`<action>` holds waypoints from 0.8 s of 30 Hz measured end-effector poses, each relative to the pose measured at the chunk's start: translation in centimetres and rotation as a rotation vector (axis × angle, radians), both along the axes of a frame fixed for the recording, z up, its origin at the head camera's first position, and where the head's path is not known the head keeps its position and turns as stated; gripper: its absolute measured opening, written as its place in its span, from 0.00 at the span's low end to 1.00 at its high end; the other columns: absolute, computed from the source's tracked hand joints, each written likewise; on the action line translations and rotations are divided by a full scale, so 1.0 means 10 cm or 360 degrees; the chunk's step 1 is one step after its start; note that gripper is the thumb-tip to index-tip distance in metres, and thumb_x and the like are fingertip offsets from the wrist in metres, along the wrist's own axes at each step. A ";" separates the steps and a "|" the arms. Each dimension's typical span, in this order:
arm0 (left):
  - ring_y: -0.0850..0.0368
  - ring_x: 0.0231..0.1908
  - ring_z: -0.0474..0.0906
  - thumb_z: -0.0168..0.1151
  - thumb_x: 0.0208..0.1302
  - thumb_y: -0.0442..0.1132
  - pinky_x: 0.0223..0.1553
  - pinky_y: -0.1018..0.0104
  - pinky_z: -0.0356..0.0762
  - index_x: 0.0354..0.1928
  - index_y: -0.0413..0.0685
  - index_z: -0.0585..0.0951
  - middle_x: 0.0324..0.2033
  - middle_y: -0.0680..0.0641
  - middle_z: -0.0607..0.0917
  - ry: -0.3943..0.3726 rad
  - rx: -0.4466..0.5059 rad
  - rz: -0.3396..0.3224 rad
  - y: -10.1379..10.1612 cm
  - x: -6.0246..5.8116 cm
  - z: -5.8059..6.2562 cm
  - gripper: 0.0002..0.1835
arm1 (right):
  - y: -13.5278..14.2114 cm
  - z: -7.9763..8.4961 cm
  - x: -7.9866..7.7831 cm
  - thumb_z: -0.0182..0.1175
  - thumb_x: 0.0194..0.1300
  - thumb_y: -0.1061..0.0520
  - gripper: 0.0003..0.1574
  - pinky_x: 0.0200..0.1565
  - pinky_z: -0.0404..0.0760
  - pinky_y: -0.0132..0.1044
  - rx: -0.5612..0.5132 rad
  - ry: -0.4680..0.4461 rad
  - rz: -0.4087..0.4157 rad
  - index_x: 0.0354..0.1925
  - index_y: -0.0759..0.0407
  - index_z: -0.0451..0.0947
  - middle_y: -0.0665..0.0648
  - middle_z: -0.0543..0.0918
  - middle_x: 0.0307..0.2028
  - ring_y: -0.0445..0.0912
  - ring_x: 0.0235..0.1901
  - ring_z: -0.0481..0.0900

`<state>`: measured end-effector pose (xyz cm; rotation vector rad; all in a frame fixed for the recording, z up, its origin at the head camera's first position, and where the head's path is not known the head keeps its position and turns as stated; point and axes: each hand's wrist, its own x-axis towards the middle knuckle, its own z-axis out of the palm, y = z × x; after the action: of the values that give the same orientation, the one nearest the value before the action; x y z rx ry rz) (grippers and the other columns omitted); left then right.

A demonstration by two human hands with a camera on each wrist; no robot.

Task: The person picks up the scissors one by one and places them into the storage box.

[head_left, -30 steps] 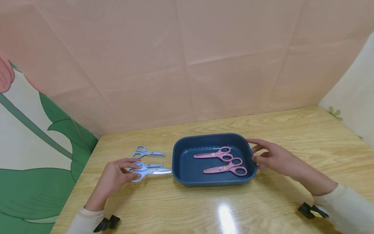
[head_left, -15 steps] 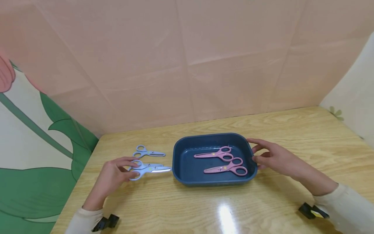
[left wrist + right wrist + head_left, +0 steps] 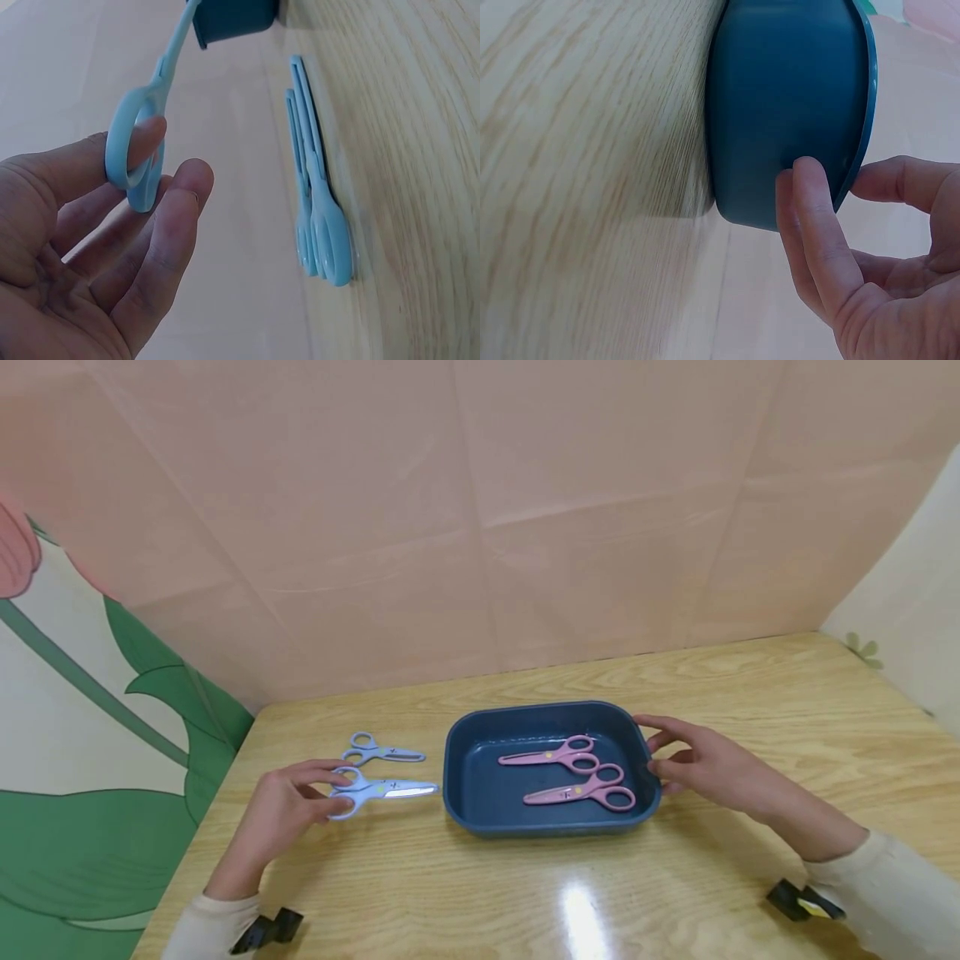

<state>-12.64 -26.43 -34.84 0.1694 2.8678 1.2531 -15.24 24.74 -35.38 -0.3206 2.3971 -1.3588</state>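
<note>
My left hand (image 3: 288, 810) pinches light blue scissors (image 3: 393, 788) by their finger loops, blades pointing right toward a dark blue tray (image 3: 540, 710). In the left wrist view the held scissors (image 3: 116, 142) are clear of the table. Two more pairs of light blue scissors lie flat there, a nearer pair (image 3: 334, 232) and another pair (image 3: 302, 229) beside it. In the head view one of them is hidden behind the held pair. My right hand (image 3: 697, 760) grips the tray's right end, thumb at the rim and fingers (image 3: 810, 187) against the outer wall.
Inside the tray lie two pairs of pink scissors, one toward the back (image 3: 547, 758) and one in front (image 3: 577, 793). The wood-grain table (image 3: 450, 893) runs back to a pinkish wall covering (image 3: 480, 568). A leaf-patterned panel (image 3: 82, 843) stands on the left.
My left hand has lifted the held scissors slightly and shifted them left, so their tip now sits just short of the tray. The right hand and tray have stayed put.
</note>
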 end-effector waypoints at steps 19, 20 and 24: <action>0.62 0.25 0.86 0.77 0.50 0.35 0.26 0.63 0.85 0.40 0.45 0.89 0.59 0.37 0.82 0.0016 0.0001 -0.0004 0.00 0.01 0.03 0.13 | 0.00 0.00 0.00 0.56 0.70 0.61 0.43 0.40 0.88 0.37 0.0019 0.0011 0.0004 0.77 0.60 0.51 0.70 0.72 0.56 0.49 0.42 0.83; 0.62 0.25 0.86 0.77 0.50 0.35 0.26 0.62 0.85 0.40 0.45 0.89 0.59 0.37 0.82 0.0013 0.0006 -0.0008 0.00 0.01 0.03 0.13 | 0.00 0.00 0.00 0.56 0.70 0.61 0.43 0.40 0.88 0.37 0.0020 0.0011 0.0003 0.77 0.61 0.51 0.70 0.72 0.56 0.49 0.42 0.83; 0.61 0.25 0.86 0.77 0.50 0.34 0.26 0.61 0.86 0.40 0.44 0.89 0.59 0.37 0.82 0.0015 0.0048 -0.0039 0.03 0.02 0.02 0.13 | 0.00 0.01 0.00 0.57 0.70 0.61 0.43 0.39 0.87 0.37 0.0028 0.0009 -0.0001 0.77 0.60 0.51 0.70 0.73 0.55 0.49 0.41 0.83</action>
<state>-12.44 -26.17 -34.65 0.2111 2.8466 1.2955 -15.24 24.73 -35.30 -0.3196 2.4121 -1.3383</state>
